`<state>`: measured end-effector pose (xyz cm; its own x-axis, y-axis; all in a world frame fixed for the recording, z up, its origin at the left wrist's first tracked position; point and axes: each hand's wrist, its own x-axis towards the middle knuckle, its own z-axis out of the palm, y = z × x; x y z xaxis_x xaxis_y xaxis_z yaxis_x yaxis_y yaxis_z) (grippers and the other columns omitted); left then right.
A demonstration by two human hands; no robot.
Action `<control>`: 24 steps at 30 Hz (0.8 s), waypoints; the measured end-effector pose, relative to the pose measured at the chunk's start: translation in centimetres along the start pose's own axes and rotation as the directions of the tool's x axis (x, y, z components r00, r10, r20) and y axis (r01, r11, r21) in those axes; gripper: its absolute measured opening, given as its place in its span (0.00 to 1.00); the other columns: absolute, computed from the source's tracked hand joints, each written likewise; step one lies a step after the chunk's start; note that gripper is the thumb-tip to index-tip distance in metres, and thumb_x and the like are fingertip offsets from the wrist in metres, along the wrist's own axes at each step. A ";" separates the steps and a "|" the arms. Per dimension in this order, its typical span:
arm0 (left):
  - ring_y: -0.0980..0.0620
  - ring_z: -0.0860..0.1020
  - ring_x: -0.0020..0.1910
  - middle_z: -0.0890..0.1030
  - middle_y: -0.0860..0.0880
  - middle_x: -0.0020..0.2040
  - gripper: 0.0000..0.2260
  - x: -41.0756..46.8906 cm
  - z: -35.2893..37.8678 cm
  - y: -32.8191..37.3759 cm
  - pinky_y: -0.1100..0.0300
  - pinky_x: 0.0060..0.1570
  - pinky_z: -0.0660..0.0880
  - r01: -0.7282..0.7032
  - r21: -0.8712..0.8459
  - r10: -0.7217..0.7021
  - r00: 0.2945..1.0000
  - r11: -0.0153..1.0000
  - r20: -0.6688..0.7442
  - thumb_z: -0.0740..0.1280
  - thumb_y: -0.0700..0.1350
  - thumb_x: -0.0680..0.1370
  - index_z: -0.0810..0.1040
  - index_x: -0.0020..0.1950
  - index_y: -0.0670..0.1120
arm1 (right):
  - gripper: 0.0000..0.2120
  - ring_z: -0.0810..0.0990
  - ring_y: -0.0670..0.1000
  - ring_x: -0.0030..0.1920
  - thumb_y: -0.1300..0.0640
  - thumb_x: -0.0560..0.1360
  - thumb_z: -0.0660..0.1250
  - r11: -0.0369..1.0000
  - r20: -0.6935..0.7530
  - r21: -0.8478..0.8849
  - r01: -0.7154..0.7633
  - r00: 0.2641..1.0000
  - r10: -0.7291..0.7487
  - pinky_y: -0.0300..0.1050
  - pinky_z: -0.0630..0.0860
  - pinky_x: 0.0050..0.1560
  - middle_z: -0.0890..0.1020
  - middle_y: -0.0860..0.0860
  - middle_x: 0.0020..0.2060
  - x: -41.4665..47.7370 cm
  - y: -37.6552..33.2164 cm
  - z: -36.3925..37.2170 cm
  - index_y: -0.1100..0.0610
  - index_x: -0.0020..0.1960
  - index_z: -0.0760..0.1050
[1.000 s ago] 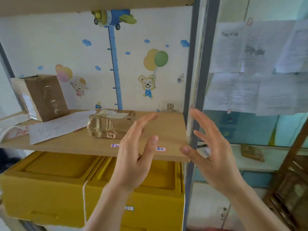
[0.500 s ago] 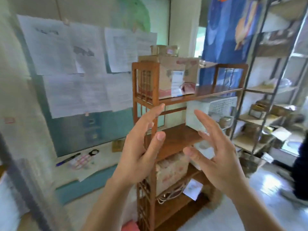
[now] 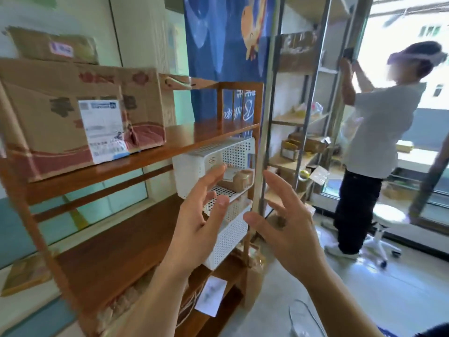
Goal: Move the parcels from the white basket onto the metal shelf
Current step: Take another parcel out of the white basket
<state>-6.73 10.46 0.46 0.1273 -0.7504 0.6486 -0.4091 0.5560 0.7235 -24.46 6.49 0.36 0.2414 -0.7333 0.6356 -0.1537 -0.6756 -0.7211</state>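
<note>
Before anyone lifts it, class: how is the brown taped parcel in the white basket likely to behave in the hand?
The parcel looks small next to the left hand, so probably light. Its rounded, tape-wrapped shape suggests it may be slippery and could roll if set down carelessly. It sits in the opening of the white basket, so it probably has to be drawn out towards you rather than lifted upward.

A parcel (image 3: 239,179), apparently, lies in the basket (image 3: 233,152) right of the cardboard box (image 3: 73,113).
</note>
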 end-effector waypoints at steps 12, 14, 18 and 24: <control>0.47 0.75 0.72 0.76 0.48 0.73 0.18 22.8 10.8 -29.6 0.51 0.70 0.70 0.628 -0.225 -0.667 0.697 0.745 -0.263 0.62 0.42 0.84 0.73 0.75 0.47 | 0.38 0.72 0.51 0.71 0.45 0.69 0.77 0.914 0.057 -0.244 -0.324 0.936 0.347 0.51 0.72 0.70 0.72 0.46 0.71 22.2 29.8 8.0 0.50 0.75 0.68; 0.41 0.73 0.72 0.74 0.43 0.74 0.21 25.8 12.1 -33.5 0.45 0.72 0.69 0.697 -0.206 -0.717 0.604 0.687 -0.348 0.62 0.42 0.83 0.71 0.76 0.44 | 0.36 0.70 0.52 0.72 0.47 0.71 0.76 0.873 0.063 -0.271 -0.405 0.898 0.436 0.45 0.68 0.70 0.70 0.51 0.74 24.5 33.8 9.0 0.48 0.76 0.67; 0.45 0.76 0.60 0.77 0.44 0.62 0.08 29.1 13.9 -38.1 0.50 0.60 0.71 0.722 -0.225 -0.718 0.501 0.654 -0.483 0.62 0.39 0.84 0.76 0.60 0.36 | 0.35 0.66 0.53 0.75 0.46 0.73 0.74 0.818 0.089 -0.240 -0.522 0.828 0.554 0.45 0.64 0.71 0.67 0.52 0.74 27.1 39.1 11.1 0.45 0.76 0.64; 0.40 0.79 0.60 0.81 0.39 0.61 0.13 29.6 14.3 -39.6 0.48 0.61 0.75 0.694 -0.251 -0.684 0.460 0.675 -0.566 0.64 0.42 0.84 0.78 0.64 0.36 | 0.27 0.72 0.49 0.69 0.49 0.71 0.75 0.841 0.003 -0.091 -0.533 0.844 0.536 0.56 0.74 0.68 0.69 0.48 0.70 26.6 41.6 11.8 0.40 0.67 0.70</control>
<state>0.32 -38.88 -12.35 0.8500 -0.5230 -0.0622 0.0388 -0.0556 0.9977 -13.09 -40.23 -15.97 0.1243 -0.9809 0.1497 -0.3455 -0.1842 -0.9202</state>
